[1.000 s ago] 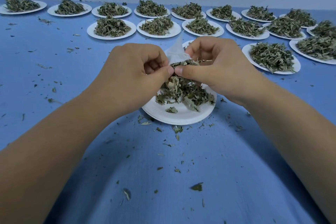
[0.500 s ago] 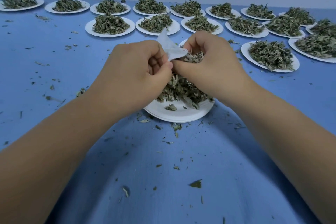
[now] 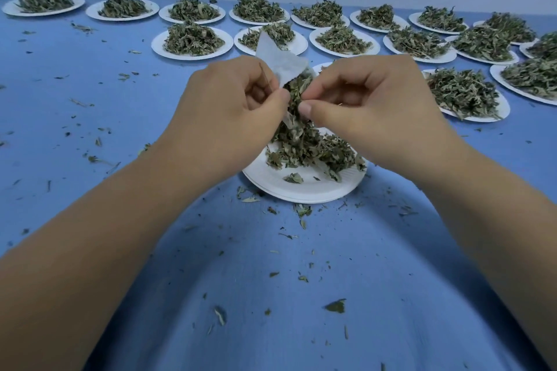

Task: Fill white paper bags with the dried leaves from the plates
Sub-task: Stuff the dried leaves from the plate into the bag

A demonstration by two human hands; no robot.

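My left hand (image 3: 229, 108) pinches the white paper bag (image 3: 280, 62) at its mouth. My right hand (image 3: 361, 105) pinches dried leaves (image 3: 301, 141) into it, above the near plate (image 3: 301, 188). I judge the mouth should stay wide and over the plate to catch spills. No writing legible.
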